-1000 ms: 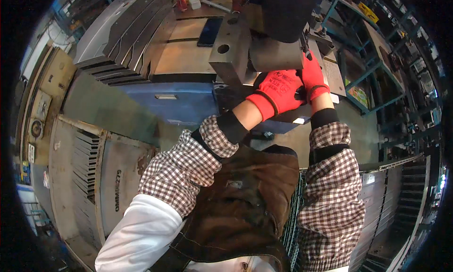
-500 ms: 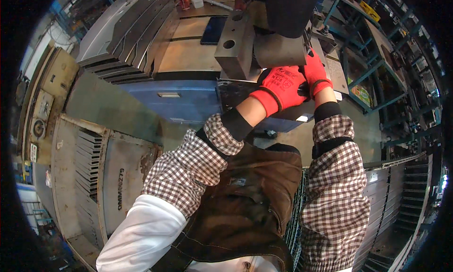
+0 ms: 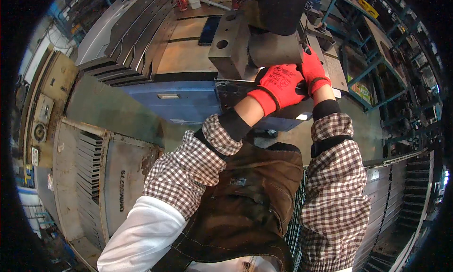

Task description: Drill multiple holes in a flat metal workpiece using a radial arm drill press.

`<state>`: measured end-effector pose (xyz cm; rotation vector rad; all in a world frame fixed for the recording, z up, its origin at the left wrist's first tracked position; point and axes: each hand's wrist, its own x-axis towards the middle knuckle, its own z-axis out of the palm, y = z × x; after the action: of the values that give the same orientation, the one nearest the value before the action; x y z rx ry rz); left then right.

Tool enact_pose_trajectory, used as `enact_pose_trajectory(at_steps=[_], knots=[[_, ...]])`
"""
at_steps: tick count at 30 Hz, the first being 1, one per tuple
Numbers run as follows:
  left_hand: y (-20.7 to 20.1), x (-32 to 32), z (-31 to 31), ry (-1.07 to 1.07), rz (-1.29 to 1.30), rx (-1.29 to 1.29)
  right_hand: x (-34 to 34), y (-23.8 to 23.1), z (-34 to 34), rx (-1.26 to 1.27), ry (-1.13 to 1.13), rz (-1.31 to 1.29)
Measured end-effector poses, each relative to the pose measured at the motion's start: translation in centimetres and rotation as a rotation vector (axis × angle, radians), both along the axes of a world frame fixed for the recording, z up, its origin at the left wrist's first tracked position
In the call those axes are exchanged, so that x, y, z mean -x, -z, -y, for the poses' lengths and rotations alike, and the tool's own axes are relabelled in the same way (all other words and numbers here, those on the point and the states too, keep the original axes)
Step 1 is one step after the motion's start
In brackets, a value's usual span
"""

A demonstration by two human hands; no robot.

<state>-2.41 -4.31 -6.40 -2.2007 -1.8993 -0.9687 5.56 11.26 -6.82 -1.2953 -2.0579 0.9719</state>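
Observation:
My left hand (image 3: pixel 279 86), in a red work glove with black palm coating, is closed just below a grey rounded metal part (image 3: pixel 274 49). Its fingers curl away from view, and what they hold is hidden. Close against it, my right hand (image 3: pixel 313 70), gloved alike, has its fingers bent up along the right end of that part. Whatever lies between the two hands cannot be made out. A thick steel block (image 3: pixel 230 48) with round holes stands left of the rounded part. Above both hangs a dark cylinder (image 3: pixel 283 10).
Stacked bent metal plates (image 3: pixel 137 31) stand on the workbench (image 3: pixel 181 60) at the left, beside a dark flat phone-like device (image 3: pixel 209 30). A red bottle (image 3: pixel 181 1) is farther back. A blue drawer cabinet (image 3: pixel 172 100) sits below. Blue shelving frames (image 3: pixel 377 64) line the right; a metal bin (image 3: pixel 127 177) stands lower left.
The block, the rounded part and both hands sit slightly farther left in view. My hands keep nearly the same closed pose beside the part.

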Motion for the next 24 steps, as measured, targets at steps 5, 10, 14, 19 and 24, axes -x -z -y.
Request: enact_pose_trajectory(at_steps=[5, 10, 14, 19, 24], knots=[[0.3, 0.3, 0.1, -0.002, -0.011, -0.044, 0.4, 0.0, 0.3, -0.019, 0.011, 0.021], [0.1, 0.1, 0.0, 0.0, -0.01, -0.027, 0.0, -0.3, 0.2, -0.026, 0.001, 0.031], [0.7, 0.4, -0.1, -0.002, -0.014, -0.038, -0.1, -1.2, 1.4, -0.019, -0.022, 0.024], [0.9, 0.4, -0.1, 0.0, -0.015, -0.052, -0.3, -3.1, 3.8, 0.025, -0.024, 0.012], [0.5, 0.4, 0.0, 0.003, -0.023, -0.029, -0.4, -2.1, 3.4, 0.019, -0.063, -0.207]])
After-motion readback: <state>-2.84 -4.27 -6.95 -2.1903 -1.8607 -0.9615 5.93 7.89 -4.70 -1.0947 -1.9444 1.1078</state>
